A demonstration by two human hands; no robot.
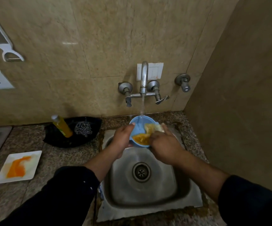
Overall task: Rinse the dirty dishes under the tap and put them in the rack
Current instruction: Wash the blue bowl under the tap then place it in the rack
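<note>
Left hand (pixel 123 141) grips orange-soiled blue bowl (pixel 137 123); right hand (pixel 164 144), perhaps sponge (pixel 154 128).

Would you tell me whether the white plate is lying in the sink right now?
No, the white plate lies on the counter to the left of the sink, smeared with orange.

Dim, warm, yellowish light comes from above, leaving a small white glare streak on the wall tile (pixel 70 43) and a soft sheen on the steel sink (pixel 148 190), whose near wall falls into shadow. The tap (pixel 144 75) casts faint, soft shadows on the wall below it. The dark sleeves (pixel 50 198) read as almost featureless black. The left hand (pixel 122 139), right hand (pixel 163 144), blue bowl (pixel 138 126) and sponge (pixel 151 128) are softly smeared. Wide-angle distortion bows the tile joints and leans the side wall (pixel 246 95) towards the frame edge; fine detail is soft throughout.
</note>
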